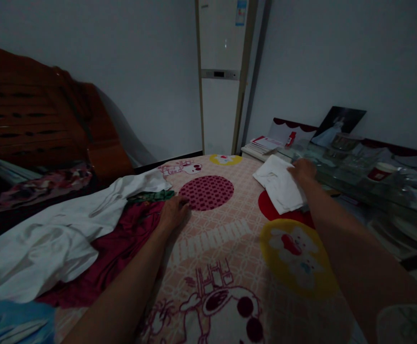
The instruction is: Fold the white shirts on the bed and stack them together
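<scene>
A folded white garment [280, 184] lies at the right edge of the patterned cover [219, 248]. My right hand [303, 170] is at its far right side, fingers curled in against the fabric and partly hidden. On the left, my left hand [174, 211] rests low on the cover, its loosely bent fingers slightly apart. It is beside a maroon garment [133, 234] and a dark green cloth [154, 196]. A crumpled white garment [58, 234] spreads over the left side, partly on top of the maroon one.
Right of the cover stands a glass-topped table [323, 162] with a paper cup [381, 173], glassware and a photo [337, 125]. A wooden bench [32, 114] is at the left. Blue fabric [16, 320] lies at the near left. A tall air conditioner [219, 105] stands behind.
</scene>
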`<state>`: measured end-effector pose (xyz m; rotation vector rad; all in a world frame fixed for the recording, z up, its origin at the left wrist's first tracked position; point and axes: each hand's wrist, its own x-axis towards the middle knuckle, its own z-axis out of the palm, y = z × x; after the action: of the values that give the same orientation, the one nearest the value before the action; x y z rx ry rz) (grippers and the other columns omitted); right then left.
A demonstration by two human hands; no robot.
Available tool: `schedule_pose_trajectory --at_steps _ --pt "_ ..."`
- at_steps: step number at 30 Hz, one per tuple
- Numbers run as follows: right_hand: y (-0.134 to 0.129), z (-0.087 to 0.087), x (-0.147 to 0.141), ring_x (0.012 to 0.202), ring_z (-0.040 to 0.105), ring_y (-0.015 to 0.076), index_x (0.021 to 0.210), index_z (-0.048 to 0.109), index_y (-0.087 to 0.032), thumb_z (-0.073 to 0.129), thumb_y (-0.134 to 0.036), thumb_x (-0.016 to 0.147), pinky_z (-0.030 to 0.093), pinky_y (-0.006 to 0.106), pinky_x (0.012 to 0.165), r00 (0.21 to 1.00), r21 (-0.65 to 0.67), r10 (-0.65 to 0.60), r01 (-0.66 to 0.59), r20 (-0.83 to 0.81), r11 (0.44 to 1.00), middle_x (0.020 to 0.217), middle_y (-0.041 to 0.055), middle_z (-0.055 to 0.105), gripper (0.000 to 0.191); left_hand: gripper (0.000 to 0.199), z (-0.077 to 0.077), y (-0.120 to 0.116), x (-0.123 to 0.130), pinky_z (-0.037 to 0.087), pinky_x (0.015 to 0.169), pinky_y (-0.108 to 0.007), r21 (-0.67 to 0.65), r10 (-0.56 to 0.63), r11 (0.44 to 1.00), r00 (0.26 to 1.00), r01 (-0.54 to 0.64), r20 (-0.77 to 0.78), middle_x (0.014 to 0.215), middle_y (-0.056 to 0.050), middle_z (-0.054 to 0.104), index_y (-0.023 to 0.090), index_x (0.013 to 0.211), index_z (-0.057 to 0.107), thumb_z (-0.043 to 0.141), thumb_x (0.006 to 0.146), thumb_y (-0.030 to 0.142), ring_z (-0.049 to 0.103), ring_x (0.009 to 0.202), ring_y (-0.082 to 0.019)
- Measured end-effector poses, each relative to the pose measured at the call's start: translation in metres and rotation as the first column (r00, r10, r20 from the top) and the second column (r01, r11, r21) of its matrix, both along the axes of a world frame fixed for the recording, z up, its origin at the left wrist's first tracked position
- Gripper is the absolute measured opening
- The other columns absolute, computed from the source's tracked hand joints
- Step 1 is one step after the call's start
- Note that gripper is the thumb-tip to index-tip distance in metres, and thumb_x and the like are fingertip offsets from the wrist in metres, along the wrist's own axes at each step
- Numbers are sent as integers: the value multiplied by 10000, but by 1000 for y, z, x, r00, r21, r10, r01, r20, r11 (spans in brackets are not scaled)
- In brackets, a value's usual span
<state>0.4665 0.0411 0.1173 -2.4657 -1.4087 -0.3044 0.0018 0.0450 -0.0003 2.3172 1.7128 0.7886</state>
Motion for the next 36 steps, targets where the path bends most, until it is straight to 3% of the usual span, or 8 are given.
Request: schedule_pose_trajectory --at_steps 5,13,20,25,27,32,34,36 --pt "-3 -33 16 1067 642 304 991 735 -119 612 -288 876 498 400 857 999 -104 -36 34 -19 994 1092 200 688 238 296 -1 1 0 510 937 -363 17 -6 1000 1000 6 19 1072 -108 735 160 1028 711 551 814 288 672 1019 -254" --pt "11 -28 41 1049 635 304 1028 742 -168 639 -358 850 495 420 855 999 -34 -17 15 -48 999 1066 163 698 280 287 -1 1 0 510 946 -360 22 -17 1000 999 16 30 1053 -98 738 175 1012 705 561 793 291 672 1014 -254" --pt "3 -57 39 1053 637 333 1009 703 -116 626 -361 874 482 439 862 999 -144 -42 44 22 989 1072 232 677 290 305 1 -1 1 508 949 -360 20 -21 1000 1000 21 11 1069 -112 732 163 1023 701 554 790 294 669 1033 -258" --pt "10 -44 13 1062 629 304 1067 676 -96 478 -273 947 466 404 880 997 -61 -39 44 73 997 1112 234 665 292 283 4 -1 3 500 954 -357 -6 -15 1000 1000 15 -13 1073 -92 733 191 1013 703 556 808 319 662 1039 -253" --pt "15 -36 -8 1096 609 302 1104 669 -99 427 -326 973 460 389 897 995 -56 40 -35 88 998 1137 221 663 356 276 4 0 3 503 945 -357 -14 -22 1000 1000 22 -16 1072 -85 735 200 1007 705 564 806 327 662 1033 -251" --pt "25 -39 -67 1211 507 347 1189 645 -89 609 -481 868 400 420 983 955 -249 266 -228 133 941 1283 228 600 508 304 1 3 0 506 941 -349 -8 -16 1000 999 16 -37 1095 -92 730 193 1033 701 557 805 333 668 1015 -245" --pt "29 -45 -81 1193 507 371 1162 667 -82 677 -399 824 395 455 972 947 -332 289 -230 139 915 1249 240 620 464 316 -1 4 -2 508 942 -350 -2 -20 1000 999 20 -45 1100 -93 729 192 1039 699 552 801 342 670 1013 -245" --pt "32 -51 -88 1180 514 380 1134 684 -61 601 -262 871 396 480 948 952 -305 271 -219 140 927 1216 263 632 342 319 -2 6 -3 510 944 -352 4 -32 999 998 32 -45 1092 -90 731 194 1027 699 541 799 352 671 1012 -247"
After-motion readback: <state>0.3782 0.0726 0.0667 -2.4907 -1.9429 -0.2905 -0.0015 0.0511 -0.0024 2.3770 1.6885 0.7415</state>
